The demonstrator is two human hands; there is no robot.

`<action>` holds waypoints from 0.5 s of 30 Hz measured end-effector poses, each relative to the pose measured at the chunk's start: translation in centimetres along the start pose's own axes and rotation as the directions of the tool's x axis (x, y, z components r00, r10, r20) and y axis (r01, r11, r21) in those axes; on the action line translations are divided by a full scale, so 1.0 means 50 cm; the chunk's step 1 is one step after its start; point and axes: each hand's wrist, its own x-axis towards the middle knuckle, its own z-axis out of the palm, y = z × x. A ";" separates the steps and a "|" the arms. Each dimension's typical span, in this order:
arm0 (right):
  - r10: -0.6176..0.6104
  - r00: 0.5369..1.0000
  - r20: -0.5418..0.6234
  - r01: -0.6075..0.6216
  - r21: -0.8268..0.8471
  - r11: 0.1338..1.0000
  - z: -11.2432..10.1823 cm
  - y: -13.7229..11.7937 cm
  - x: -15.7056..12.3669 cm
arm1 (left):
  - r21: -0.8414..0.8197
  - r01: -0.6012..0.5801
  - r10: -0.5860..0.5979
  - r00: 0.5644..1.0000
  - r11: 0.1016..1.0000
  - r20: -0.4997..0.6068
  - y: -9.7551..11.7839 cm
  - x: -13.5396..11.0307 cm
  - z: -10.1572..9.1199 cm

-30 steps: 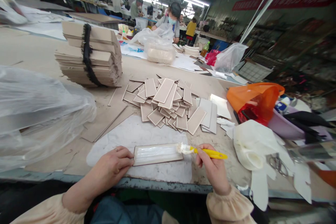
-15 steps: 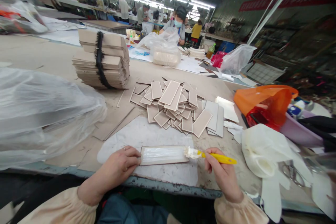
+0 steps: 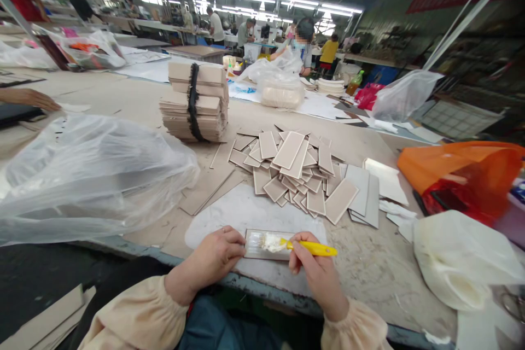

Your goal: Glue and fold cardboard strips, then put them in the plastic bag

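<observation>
My right hand (image 3: 315, 268) is closed round the yellow handle of a brush (image 3: 320, 249). Its bristles are thick with white paste and lie on a thin rectangular board (image 3: 255, 252) near the board's left half. White streaks of paste show on the board there. With its fingers together, my left hand (image 3: 219, 254) pinches the board's left end. Under the board is a white sheet (image 3: 221, 214) on the table. Just beyond it lies a loose heap of beige rectangular pieces with pale edges (image 3: 291, 153).
A strapped stack of boards (image 3: 203, 112) stands behind on the left. A clear plastic bag (image 3: 135, 180) bulges at the left, and another person's hand (image 3: 30, 98) shows past it. On the right are an orange bag (image 3: 463, 164) and a whitish container (image 3: 455, 257).
The brush has moved left, from the board's right end to its left half. My left hand still holds the left end. The camera view has swung left.
</observation>
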 end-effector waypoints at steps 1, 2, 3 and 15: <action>0.001 1.000 0.002 -0.001 0.001 1.000 0.007 0.001 0.004 | -0.004 0.001 -0.001 1.000 1.000 0.000 0.000 0.000 0.000; -0.001 1.000 0.006 0.001 0.001 1.000 0.013 0.002 0.008 | -0.006 0.002 -0.002 1.000 1.000 0.002 0.000 0.000 0.000; -0.004 1.000 0.017 0.004 0.001 1.000 0.019 0.002 0.012 | -0.006 0.003 -0.003 1.000 1.000 0.006 0.000 0.000 0.001; 0.019 1.000 0.023 -0.014 -0.181 0.983 0.002 -0.005 0.019 | -0.016 0.022 -0.022 1.000 1.000 0.018 -0.002 -0.002 0.004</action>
